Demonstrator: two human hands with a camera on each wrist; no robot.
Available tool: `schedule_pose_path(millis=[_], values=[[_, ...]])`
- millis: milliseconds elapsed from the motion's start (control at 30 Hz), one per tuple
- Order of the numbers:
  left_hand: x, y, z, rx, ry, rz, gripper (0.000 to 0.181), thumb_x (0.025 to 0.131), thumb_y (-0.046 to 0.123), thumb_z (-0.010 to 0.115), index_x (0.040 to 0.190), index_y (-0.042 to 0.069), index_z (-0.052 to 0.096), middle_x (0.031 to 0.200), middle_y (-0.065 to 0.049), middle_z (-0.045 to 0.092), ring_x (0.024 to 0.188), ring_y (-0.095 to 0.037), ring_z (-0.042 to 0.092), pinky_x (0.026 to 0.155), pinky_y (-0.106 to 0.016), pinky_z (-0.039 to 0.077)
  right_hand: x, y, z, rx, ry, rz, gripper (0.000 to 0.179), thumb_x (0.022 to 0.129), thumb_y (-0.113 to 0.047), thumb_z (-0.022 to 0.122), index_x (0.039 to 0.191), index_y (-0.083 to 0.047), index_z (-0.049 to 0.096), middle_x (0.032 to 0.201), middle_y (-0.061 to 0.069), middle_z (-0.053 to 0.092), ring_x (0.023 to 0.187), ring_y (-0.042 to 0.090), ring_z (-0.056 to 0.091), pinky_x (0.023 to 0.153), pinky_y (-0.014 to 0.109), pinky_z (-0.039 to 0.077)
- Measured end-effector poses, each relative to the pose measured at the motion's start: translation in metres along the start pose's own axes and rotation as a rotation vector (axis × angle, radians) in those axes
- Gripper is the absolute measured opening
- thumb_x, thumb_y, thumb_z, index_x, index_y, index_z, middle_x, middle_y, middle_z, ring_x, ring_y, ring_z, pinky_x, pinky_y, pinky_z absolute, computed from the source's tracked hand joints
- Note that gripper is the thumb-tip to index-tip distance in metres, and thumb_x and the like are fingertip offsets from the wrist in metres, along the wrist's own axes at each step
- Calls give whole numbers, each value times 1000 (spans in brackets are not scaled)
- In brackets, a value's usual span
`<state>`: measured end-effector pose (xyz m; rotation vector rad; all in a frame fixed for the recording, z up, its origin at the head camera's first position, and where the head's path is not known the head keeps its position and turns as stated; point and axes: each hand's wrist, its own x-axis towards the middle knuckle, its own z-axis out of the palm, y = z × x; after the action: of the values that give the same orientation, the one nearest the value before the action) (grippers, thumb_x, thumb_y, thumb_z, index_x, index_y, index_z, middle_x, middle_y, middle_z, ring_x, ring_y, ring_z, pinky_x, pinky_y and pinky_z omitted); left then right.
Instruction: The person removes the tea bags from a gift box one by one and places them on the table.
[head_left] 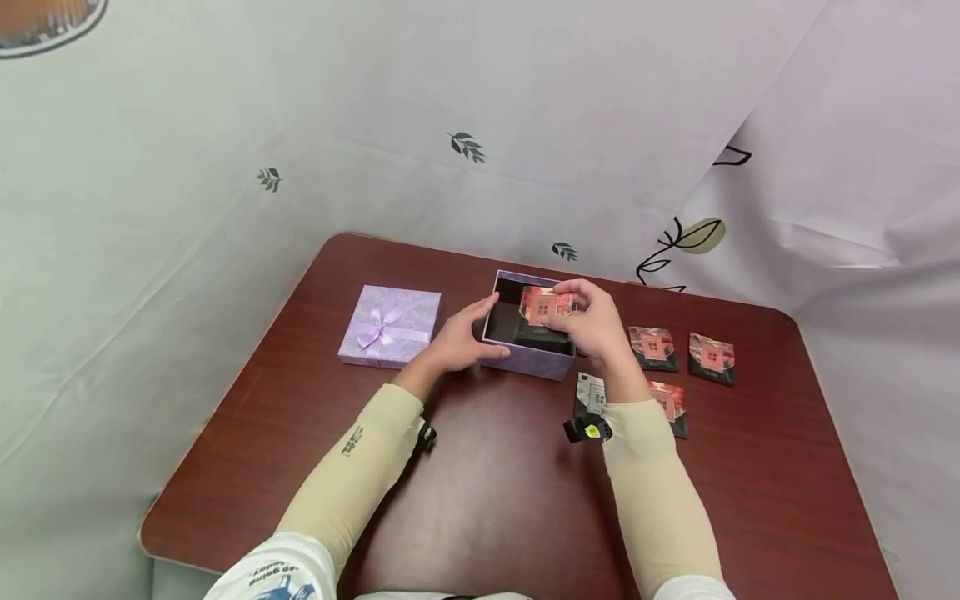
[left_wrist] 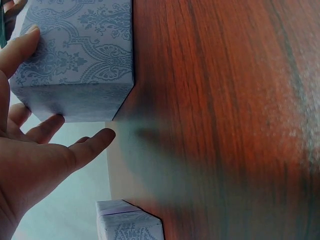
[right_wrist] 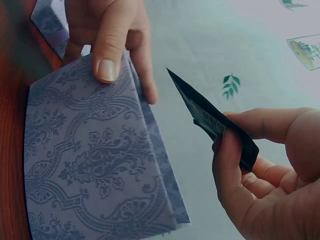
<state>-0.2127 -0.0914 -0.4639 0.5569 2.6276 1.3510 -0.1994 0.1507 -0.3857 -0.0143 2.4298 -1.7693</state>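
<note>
A purple patterned box (head_left: 528, 362) with a dark interior stands without its lid near the back of the table. My left hand (head_left: 456, 340) holds its left front corner, thumb on the front wall (right_wrist: 90, 150) and fingers along the left side. Between thumb and fingers of my right hand (head_left: 598, 323) is a red and black printed sachet (head_left: 542, 308), pinched over the box opening. In the right wrist view this sachet (right_wrist: 212, 120) tilts above the rim, seen nearly edge-on.
The purple box lid (head_left: 397, 321) with a ribbon bow lies to the left. Right of the box lie several more sachets: a red and black sachet (head_left: 654, 346), another sachet (head_left: 712, 358), and a paler sachet (head_left: 591, 390) beside my right forearm. A pale curtain (head_left: 375, 200) hangs behind the table.
</note>
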Motion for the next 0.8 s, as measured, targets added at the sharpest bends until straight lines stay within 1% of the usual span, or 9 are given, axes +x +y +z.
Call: schedule_pose_path(millis=[133, 200, 300, 400, 467, 533, 633, 733, 800], values=[[0, 0, 0, -1, 3, 3, 100, 78, 28, 88, 159, 17, 31, 159, -8, 33, 144, -22, 30, 114, -40, 28, -4, 4, -6, 18, 6, -7, 45, 83, -4, 80, 123, -8, 61, 107, 10, 70, 80, 20, 52, 62, 31, 46], [-1, 0, 0, -5, 4, -1, 100, 78, 28, 88, 159, 17, 31, 159, -8, 33, 144, -23, 30, 114, -40, 28, -6, 6, -9, 29, 9, -7, 45, 83, -4, 80, 123, -7, 60, 109, 11, 70, 84, 21, 52, 61, 30, 46], [-2, 1, 0, -8, 7, -5, 100, 78, 28, 88, 159, 18, 31, 159, -8, 33, 144, -23, 30, 113, -41, 29, -9, 8, -13, 48, 10, -4, 46, 83, -4, 80, 124, -5, 60, 112, 12, 69, 81, 20, 52, 57, 29, 45], [-2, 1, 0, -8, 8, -4, 100, 77, 28, 89, 159, 17, 31, 159, -8, 33, 144, -23, 30, 113, -41, 28, -12, 10, -16, 68, 9, 2, 48, 83, -1, 80, 125, -2, 59, 113, 16, 66, 71, 15, 53, 56, 27, 47], [-2, 1, 0, -8, 9, -3, 101, 77, 28, 89, 159, 16, 31, 159, -8, 33, 144, -23, 30, 114, -40, 28, -14, 12, -18, 91, 10, 7, 49, 83, 1, 79, 126, -1, 58, 113, 17, 64, 62, 11, 52, 55, 26, 47], [-2, 1, 0, -7, 9, 0, 101, 77, 28, 89, 159, 15, 31, 159, -8, 33, 144, -23, 30, 114, -40, 28, -16, 13, -20, 114, 12, 8, 49, 83, 2, 79, 127, 1, 57, 113, 18, 63, 57, 8, 50, 55, 25, 47], [-2, 1, 0, -6, 8, -5, 100, 77, 28, 89, 158, 15, 32, 159, -8, 33, 144, -23, 30, 114, -40, 28, -19, 16, -23, 138, 22, 2, 49, 83, 4, 77, 127, 1, 57, 113, 16, 63, 54, 7, 49, 52, 24, 46], [-1, 1, 0, -7, 6, -8, 100, 77, 28, 89, 158, 15, 32, 159, -8, 33, 144, -23, 30, 114, -40, 28, -22, 20, -27, 171, 30, -1, 49, 83, 7, 76, 127, 2, 56, 110, 14, 65, 59, 8, 55, 53, 24, 48], [-1, 2, 0, -10, 7, -6, 100, 77, 27, 89, 158, 15, 32, 159, -8, 33, 144, -23, 30, 114, -40, 28, -24, 23, -31, 179, 36, 5, 49, 83, 6, 76, 127, 1, 56, 108, 11, 66, 59, 8, 55, 51, 24, 47]])
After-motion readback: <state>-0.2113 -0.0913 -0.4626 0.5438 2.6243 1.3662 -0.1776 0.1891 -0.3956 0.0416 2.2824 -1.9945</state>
